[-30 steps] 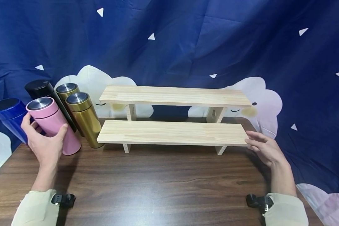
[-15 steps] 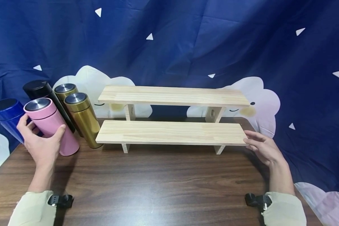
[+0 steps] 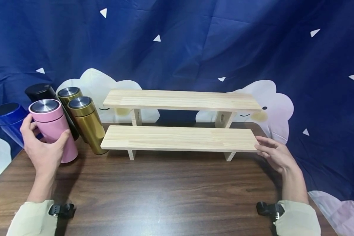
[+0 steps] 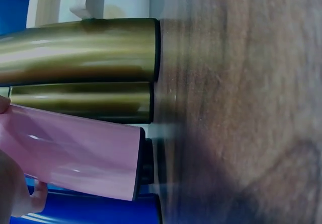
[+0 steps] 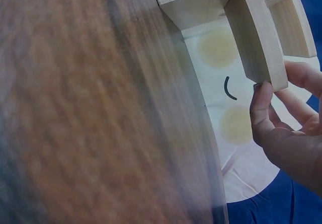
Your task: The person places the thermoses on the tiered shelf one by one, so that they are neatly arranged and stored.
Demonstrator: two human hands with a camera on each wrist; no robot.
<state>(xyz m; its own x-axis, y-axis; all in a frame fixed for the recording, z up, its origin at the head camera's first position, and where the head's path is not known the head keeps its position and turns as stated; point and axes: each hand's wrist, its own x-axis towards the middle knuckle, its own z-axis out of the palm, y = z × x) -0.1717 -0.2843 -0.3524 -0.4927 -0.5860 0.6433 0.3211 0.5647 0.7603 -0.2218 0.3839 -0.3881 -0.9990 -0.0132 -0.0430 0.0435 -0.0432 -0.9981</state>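
Observation:
A pink thermos flask [image 3: 51, 131] is in the grip of my left hand [image 3: 42, 150], with the thumb on its right side and the fingers round its left. In the left wrist view the flask [image 4: 75, 151] tilts, its base slightly off the table. A blue flask [image 3: 10, 121] stands to its left; a black one [image 3: 39, 91], partly hidden, is behind. Two gold flasks, the front one [image 3: 89, 131] and the rear one [image 3: 69, 93], stand to its right. My right hand [image 3: 278, 157] pinches the right end of the lower board of a two-tier wooden shelf [image 3: 180, 139].
The shelf's upper board [image 3: 183, 100] sits higher and farther back. Its left end comes close to the front gold flask. The brown wooden table [image 3: 159, 193] extends in front. A dark blue cloth [image 3: 183, 49] with white clouds hangs behind.
The pink flask has swung more upright, its base shifting left and its lid a little right, away from its earlier lean. My right hand keeps its place on the shelf's end.

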